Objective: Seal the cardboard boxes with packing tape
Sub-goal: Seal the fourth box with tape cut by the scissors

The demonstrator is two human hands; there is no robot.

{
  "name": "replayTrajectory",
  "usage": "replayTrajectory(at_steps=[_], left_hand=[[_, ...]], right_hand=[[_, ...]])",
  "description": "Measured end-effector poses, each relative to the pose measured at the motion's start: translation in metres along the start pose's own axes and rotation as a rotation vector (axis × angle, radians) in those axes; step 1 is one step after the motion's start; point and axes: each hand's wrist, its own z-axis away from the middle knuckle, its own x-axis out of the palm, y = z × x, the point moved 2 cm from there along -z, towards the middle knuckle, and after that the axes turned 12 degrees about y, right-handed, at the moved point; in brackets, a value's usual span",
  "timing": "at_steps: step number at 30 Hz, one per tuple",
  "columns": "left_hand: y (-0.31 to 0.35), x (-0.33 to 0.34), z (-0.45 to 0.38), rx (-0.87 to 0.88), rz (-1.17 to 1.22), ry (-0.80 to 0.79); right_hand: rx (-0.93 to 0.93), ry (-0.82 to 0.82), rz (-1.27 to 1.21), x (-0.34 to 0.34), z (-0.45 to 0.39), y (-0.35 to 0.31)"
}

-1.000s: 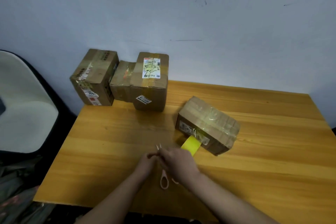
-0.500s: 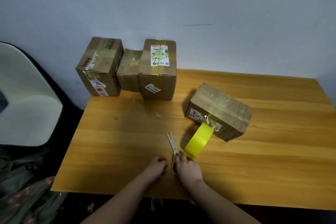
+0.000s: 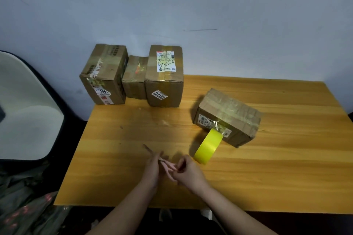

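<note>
Here both hands — left hand point(image 3: 152, 168), right hand point(image 3: 188, 172) — grip pink-handled scissors point(image 3: 165, 166) between them. The yellow tape roll point(image 3: 208, 146) stands just right of the scissors — leaning on the taped box point(image 3: 227, 115).

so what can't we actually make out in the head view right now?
- Scissors: motion-blurred and partly behind both hands; blades open or closed, unclear.
- Left hand, right hand: exact grip on the handles blurred.
- Label text on the rear box: too small to read.
- Tape strip from yellow roll to taped box: cut or not, glare hides it.
</note>
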Motion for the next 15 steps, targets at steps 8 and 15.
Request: replayTrajectory(at_steps=[8, 15], left_hand=[[0.073, 0.056, 0.057, 0.370, 0.059, -0.276], [0.048, 0.120, 0.063, 0.427, -0.220, -0.239]], right_hand=[[-0.257, 0.171, -0.043, -0.076, -0.014, -0.043], [-0.139, 0.017, 0.020, -0.164, -0.022, 0.008]])
